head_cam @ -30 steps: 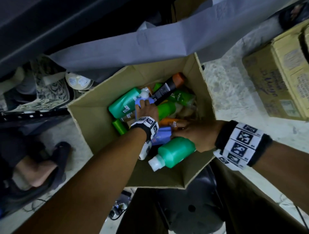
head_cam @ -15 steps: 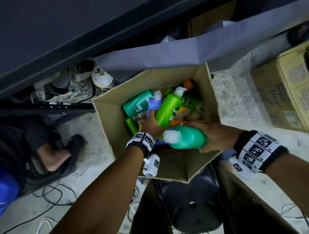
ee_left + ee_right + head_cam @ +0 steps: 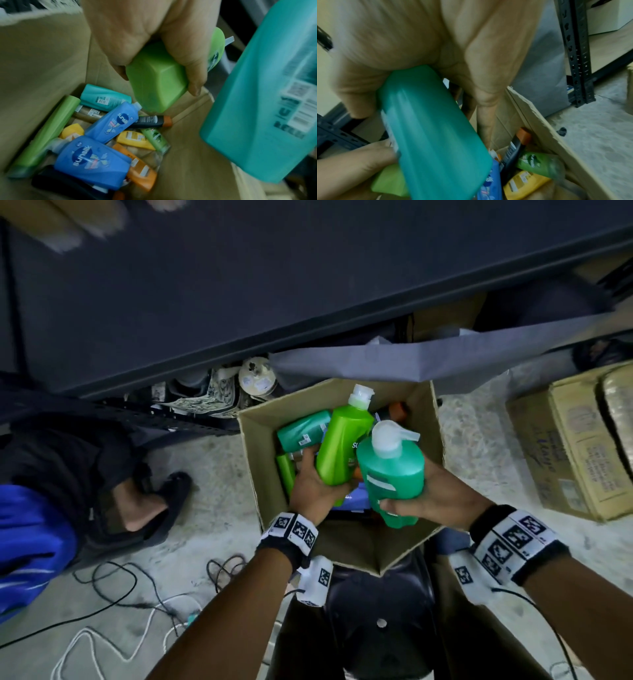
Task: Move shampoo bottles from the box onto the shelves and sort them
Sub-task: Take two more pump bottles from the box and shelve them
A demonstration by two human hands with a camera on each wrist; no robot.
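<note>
Hands lifting two plastic shampoo bottles above the open brown cardboard box [image 3: 260, 440].

The left hand [image 3: 313, 487] grasps the lime-green bottle [image 3: 342, 446] near its base, and the right hand [image 3: 435, 491] grasps the teal pump bottle [image 3: 394, 474] likewise, probably so the caps point up for shelving. About ten bottles remain inside.

The head camera looks steeply down on the open box [image 3: 346, 546], which sits below centre. Both wrist cameras look down into it from close above, sharing its bottles toward 6 o'clock.
</note>
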